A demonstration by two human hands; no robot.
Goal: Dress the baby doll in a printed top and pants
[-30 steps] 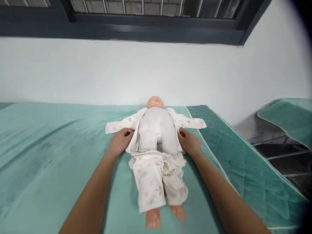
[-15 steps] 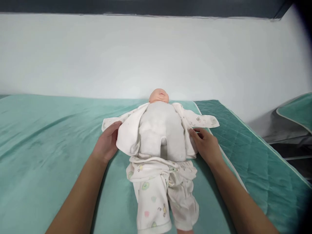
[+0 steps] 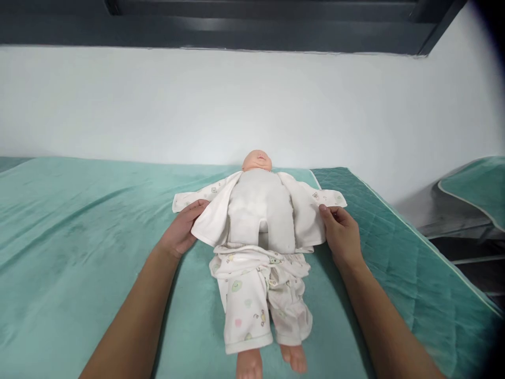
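Observation:
A baby doll [image 3: 257, 160] lies on its back, head toward the wall and bare feet toward me. Its white cloth torso [image 3: 248, 208] shows between the spread flaps of a printed white baby jacket [image 3: 211, 218], whose sleeves stretch out to both sides. Printed baby pants [image 3: 246, 310] sit bunched at the hips. My left hand [image 3: 184, 229] is closed on the edge of the left flap, its fingertips partly hidden behind the cloth. Between thumb and fingers, my right hand [image 3: 342, 231] pinches the outer edge of the right flap.
Under the doll spreads a smooth green sheet [image 3: 79, 252]. A quilted darker green pad [image 3: 410, 273] lies along the right side. Behind stands a white wall [image 3: 252, 100] below a dark beam [image 3: 236, 31]. Another green cover [image 3: 477, 184] hangs over a dark gap at far right.
The right flap has been drawn outward, away from the torso, by my right hand. My left hand still holds the left flap, slightly lifted. The view has shifted, and both doll feet now show.

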